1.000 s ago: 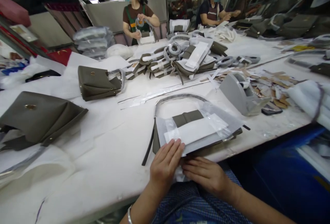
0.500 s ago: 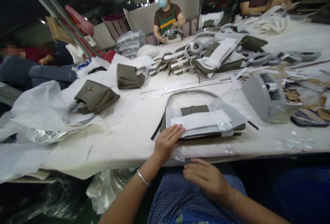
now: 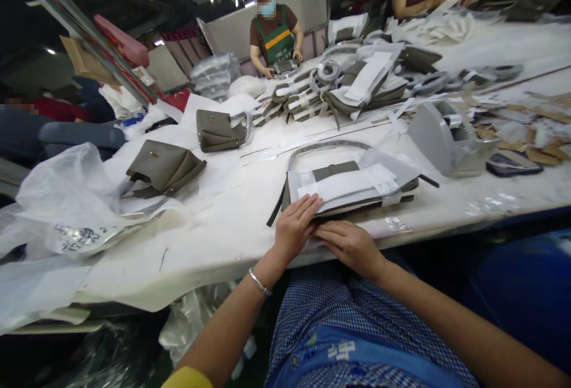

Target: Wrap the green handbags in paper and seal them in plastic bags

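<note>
A grey-green handbag (image 3: 335, 169) lies on the worktable in front of me, with white paper and clear plastic over its face and a wrapped handle (image 3: 330, 145) arching behind it. On its near left corner rests my left hand (image 3: 292, 227), fingers stretched out over the white paper. My right hand (image 3: 350, 246) is at the table's front edge, fingers extended leftward, close beside the left hand below the bag. Its fingertips are partly hidden, so whether they touch the bag is unclear.
Two unwrapped handbags (image 3: 165, 166) lie to the left, near a crumpled plastic bag (image 3: 66, 191). A tape dispenser (image 3: 439, 138) and a dark phone-like object (image 3: 513, 163) stand right. Wrapped bags (image 3: 357, 87) pile up behind; a co-worker (image 3: 276, 34) works across the table.
My right hand has risen from over my lap to the table edge beside my left hand. The left hand stays on the bag. The view has shifted slightly.
</note>
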Motion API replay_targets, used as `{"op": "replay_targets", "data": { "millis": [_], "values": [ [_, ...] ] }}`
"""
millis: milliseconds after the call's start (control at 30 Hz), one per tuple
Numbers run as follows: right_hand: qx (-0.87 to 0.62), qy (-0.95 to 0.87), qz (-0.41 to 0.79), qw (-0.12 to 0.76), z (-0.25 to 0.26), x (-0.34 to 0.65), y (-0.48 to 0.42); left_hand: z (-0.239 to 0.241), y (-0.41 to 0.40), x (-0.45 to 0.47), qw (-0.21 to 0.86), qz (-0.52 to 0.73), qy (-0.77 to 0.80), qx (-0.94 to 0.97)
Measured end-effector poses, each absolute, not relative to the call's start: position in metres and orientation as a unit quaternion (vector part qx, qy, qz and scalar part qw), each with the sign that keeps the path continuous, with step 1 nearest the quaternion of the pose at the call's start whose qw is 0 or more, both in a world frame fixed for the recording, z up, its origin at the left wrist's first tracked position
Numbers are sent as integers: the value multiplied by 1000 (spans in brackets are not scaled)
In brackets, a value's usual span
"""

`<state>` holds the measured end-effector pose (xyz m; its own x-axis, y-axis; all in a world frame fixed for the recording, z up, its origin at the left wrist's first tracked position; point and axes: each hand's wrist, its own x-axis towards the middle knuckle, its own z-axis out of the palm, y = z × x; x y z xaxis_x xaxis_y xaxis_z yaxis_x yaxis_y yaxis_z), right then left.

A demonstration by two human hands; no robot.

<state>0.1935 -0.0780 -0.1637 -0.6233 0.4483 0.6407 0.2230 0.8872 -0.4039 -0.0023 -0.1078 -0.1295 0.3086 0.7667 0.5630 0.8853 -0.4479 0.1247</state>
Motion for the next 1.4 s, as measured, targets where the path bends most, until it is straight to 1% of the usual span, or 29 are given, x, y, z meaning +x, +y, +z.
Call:
{"op": "replay_targets", "data": {
  "millis": [100,200,333,667,1033,1133,1300,1400],
  "values": [
    [-159,-901,124,384,-165,192,-76,-129,-109,-3,95,-280,-516,-804],
    [-115,-895,106,417,-163,189,-77,-129,-110,-4,90,-270,-517,-807],
    [-107,-881,87,454,-159,189,-89,-128,-112,-5,105,-261,-507,-814],
    [-123,-874,93,460,-158,203,-124,-130,-114,-2,131,-242,-514,-812],
    [-126,-875,123,450,-127,219,-123,-118,-136,4,99,-186,-519,-828],
    [-134,-877,136,440,-125,225,-129,-124,-145,8,107,-209,-533,-813],
    [-155,-876,155,429,-122,229,-135,-138,-149,11,120,-285,-524,-794],
    [-161,-872,165,431,-117,227,-134,-139,-149,10,122,-301,-519,-791]
  ]
}}
